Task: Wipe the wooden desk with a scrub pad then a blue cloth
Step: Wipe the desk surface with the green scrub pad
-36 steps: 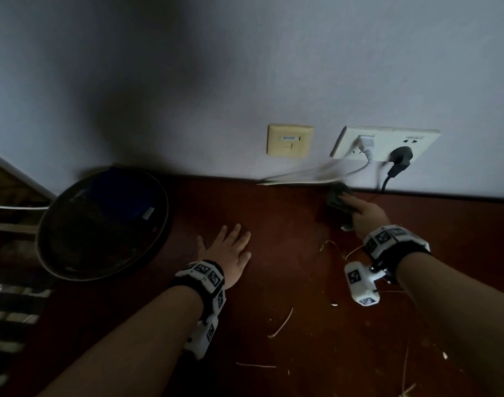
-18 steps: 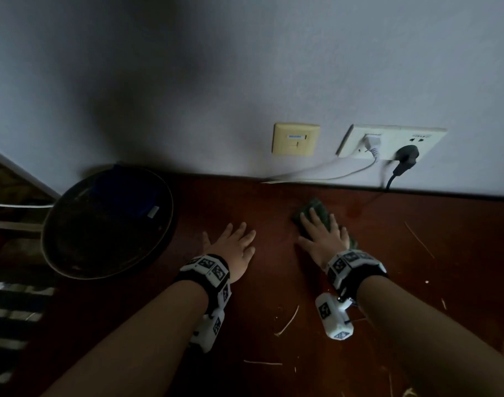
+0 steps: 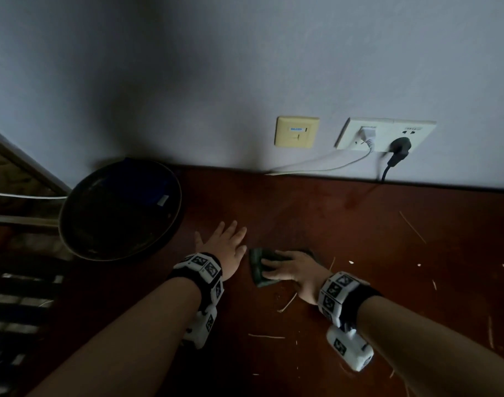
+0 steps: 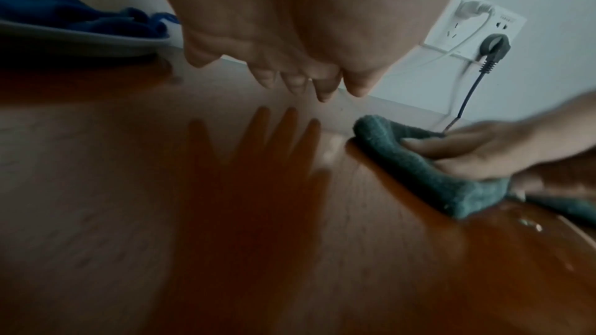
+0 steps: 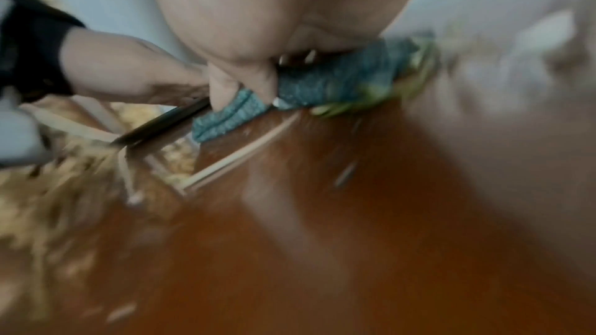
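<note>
On the red-brown wooden desk my right hand lies on a green scrub pad and presses it down with extended fingers. The left wrist view shows that pad with its far edge bent up under the right hand. The right wrist view is blurred; the scrub pad sits under my palm. My left hand rests flat on the desk just left of the pad, holding nothing. The blue cloth lies in a dark round tray at the desk's left end.
Thin straw bits and pale crumbs lie scattered on the near and right parts of the desk. On the wall behind is a socket strip with a white cable and a black plug; a yellow plate sits beside it.
My right hand has swept the scrub pad from the back by the wall, under the sockets, toward me and leftward, ending beside the left hand. The left hand has stayed put.
</note>
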Available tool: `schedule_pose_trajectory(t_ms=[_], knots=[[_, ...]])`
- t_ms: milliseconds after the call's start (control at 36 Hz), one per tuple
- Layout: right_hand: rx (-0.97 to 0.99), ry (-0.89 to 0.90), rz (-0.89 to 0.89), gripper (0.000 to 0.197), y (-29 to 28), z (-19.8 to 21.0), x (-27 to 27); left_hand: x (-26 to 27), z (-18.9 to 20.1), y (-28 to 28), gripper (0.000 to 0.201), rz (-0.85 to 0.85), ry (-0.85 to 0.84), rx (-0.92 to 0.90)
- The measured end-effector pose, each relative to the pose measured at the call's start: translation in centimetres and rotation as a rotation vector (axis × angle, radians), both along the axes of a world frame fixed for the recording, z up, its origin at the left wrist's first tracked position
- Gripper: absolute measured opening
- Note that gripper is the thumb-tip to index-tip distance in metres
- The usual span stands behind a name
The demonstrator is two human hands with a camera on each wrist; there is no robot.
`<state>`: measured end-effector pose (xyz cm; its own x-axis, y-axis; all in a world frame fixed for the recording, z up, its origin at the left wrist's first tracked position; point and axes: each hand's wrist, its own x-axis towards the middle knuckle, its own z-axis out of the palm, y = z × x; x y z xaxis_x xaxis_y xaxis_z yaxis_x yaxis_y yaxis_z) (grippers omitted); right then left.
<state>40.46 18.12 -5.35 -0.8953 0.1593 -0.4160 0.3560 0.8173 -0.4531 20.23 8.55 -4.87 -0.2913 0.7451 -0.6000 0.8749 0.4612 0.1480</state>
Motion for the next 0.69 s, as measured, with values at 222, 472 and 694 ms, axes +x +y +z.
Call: schedule_pose_trajectory(t_ms=[222, 472, 694], knots=[[-0.149, 0.221, -0.458, 0.055, 3.0, 3.2, -1.6, 0.3, -0.4, -1.0, 0.05, 0.008, -0.033, -0.028], [-0.034, 0.291, -0.809, 0.058, 11.2, 0.9, -3.2, 0.0, -0.8, -0.9, 0.049, 0.013, -0.022, 0.0], [0.228, -0.176, -0.618, 0.065, 9.3, -2.3, -4.5, -0.4, -1.0, -0.9, 0.049, 0.002, -0.023, 0.009]])
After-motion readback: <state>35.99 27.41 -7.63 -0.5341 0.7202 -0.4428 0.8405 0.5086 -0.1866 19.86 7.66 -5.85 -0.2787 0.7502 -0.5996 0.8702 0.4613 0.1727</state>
